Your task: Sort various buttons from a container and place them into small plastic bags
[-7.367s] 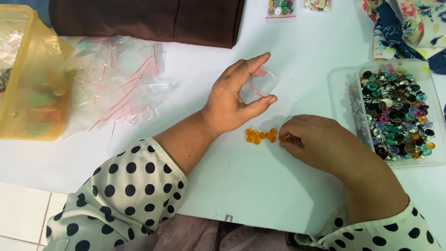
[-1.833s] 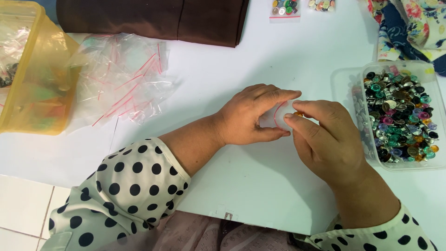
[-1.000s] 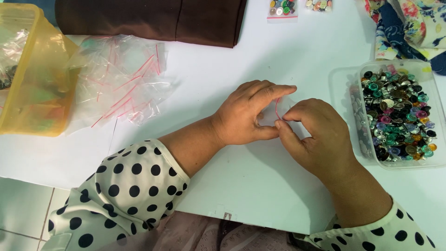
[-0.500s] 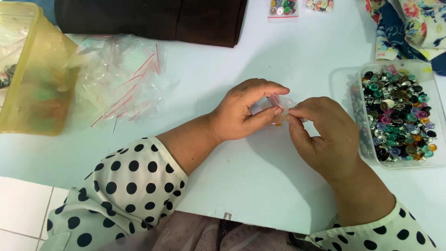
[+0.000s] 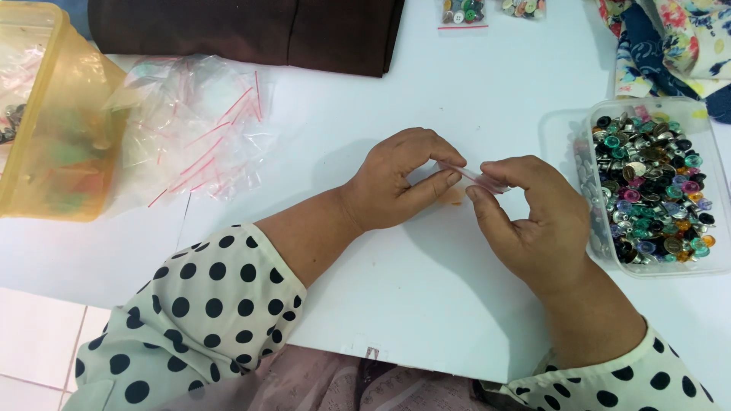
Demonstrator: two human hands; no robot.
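Observation:
My left hand (image 5: 396,183) and my right hand (image 5: 533,221) meet over the middle of the white table (image 5: 426,289). Both pinch a small clear zip bag (image 5: 476,179) along its top strip, thumb and fingers closed on it. A bit of orange shows under the bag, between the two hands; what it is cannot be made out. Both sleeves are white with black dots.
A clear tub of coloured buttons (image 5: 655,190) stands at the right. A heap of empty zip bags (image 5: 190,129) lies at the left beside a yellow plastic box (image 5: 53,122). Dark brown cloth (image 5: 251,30), two filled small bags (image 5: 461,11) and flowered fabric (image 5: 670,30) lie along the far edge.
The orange buttons that lay loose on the table are no longer there. Both hands have come together on the small bag and now pinch along its top edge.

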